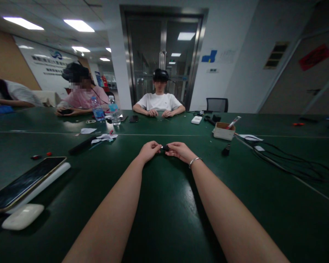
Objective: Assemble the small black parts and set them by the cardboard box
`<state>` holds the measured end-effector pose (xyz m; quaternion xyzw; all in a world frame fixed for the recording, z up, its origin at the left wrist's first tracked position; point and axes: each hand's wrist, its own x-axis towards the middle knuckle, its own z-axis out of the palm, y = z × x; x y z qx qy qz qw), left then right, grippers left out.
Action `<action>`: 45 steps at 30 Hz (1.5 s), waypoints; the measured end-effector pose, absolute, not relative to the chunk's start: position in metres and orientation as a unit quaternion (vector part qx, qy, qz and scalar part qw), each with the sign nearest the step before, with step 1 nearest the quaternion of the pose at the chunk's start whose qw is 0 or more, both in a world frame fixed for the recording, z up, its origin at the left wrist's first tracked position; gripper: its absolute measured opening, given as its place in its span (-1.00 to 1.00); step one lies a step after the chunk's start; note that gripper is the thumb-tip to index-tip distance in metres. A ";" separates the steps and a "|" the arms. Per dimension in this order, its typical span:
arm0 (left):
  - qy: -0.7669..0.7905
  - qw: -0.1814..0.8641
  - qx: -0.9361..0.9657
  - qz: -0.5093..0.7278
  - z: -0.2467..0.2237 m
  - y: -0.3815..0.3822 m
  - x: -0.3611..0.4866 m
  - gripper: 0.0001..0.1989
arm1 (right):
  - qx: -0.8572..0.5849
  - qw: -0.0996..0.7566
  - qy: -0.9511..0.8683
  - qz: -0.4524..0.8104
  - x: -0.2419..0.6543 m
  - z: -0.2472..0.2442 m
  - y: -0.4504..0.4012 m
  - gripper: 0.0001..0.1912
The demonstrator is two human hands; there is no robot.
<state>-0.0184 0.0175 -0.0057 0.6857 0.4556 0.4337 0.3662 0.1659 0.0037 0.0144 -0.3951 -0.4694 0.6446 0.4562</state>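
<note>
Both my arms reach forward over the dark green table [164, 204], and the hands nearly meet in the middle. Between the fingertips is a small black piece with a silvery end [166, 148]; its exact kind is too small to tell. My right hand [179, 151], with a bracelet [194, 162] at the wrist, pinches the black body. My left hand [150, 151] is closed, thumb and fingers pinching at the silvery end. To the right of my hands lies a separate small black object [226, 149] on the table.
At left are a phone [27, 179] propped on a white object and a white rounded case [23, 216]. Ahead stand water bottles [114, 111] and a small box [224, 131]. Black cables [293, 160] run along the right. Several people sit around the table.
</note>
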 end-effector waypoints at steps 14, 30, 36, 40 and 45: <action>0.535 0.122 0.760 0.349 -0.006 0.020 -0.020 -0.50 | -0.356 0.462 -0.495 0.644 0.170 0.007 0.006 -0.85; 0.604 0.195 0.705 0.317 0.000 0.022 -0.019 -0.48 | -0.371 0.438 -0.548 0.609 0.166 0.010 0.003 -0.79; 0.559 0.158 0.737 0.345 -0.003 0.021 -0.019 -0.47 | -0.384 0.452 -0.532 0.604 0.165 0.010 0.003 -0.84; 0.529 0.165 0.748 0.365 -0.005 0.020 -0.019 -0.53 | -0.388 0.468 -0.505 0.613 0.165 0.012 0.002 -0.91; 0.517 0.209 0.733 0.388 -0.005 0.018 -0.018 -0.72 | -0.392 0.474 -0.493 0.616 0.166 0.014 0.001 -0.91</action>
